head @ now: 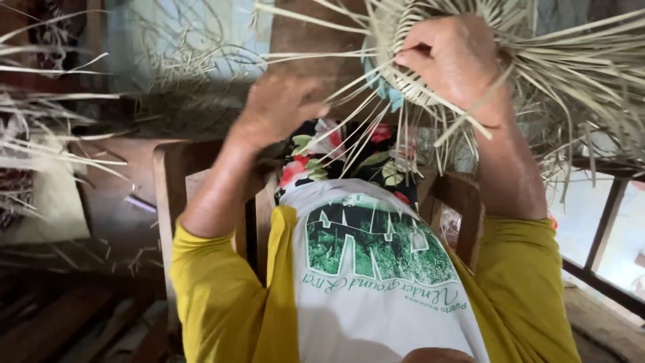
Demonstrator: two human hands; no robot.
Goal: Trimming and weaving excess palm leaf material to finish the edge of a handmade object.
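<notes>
At far left, loose pale straw (40, 144) is lying in bundles over a dark wooden floor (114, 195), its strands running mostly left to right. Moving inward, the left hand (279, 107) is rising on a bare forearm out of a yellow sleeve (208, 296); its fingers are curling closed around a few thin strips (349, 91), which are stretching up and to the right from that hand toward the weave. Below the hands, a wooden chair (171, 188) is standing under the person, whose lap is showing flowered cloth (349, 158) and a white shirt with a green print (376, 269). Higher and to the right, a round woven piece (416, 20) is being held up near the top edge, well above the lap; its woven centre is facing the camera, partly hidden behind the right hand. From its rim, long unwoven strips are fanning outward in all directions, the longest sweeping right and downward toward the picture's edge. The right hand (457, 60) is pressing against the woven part, fingers bent and pinching a strip at the weave's edge, thumb side turned left. At far right, a dark railing (605, 222) is crossing behind the hanging strips.
</notes>
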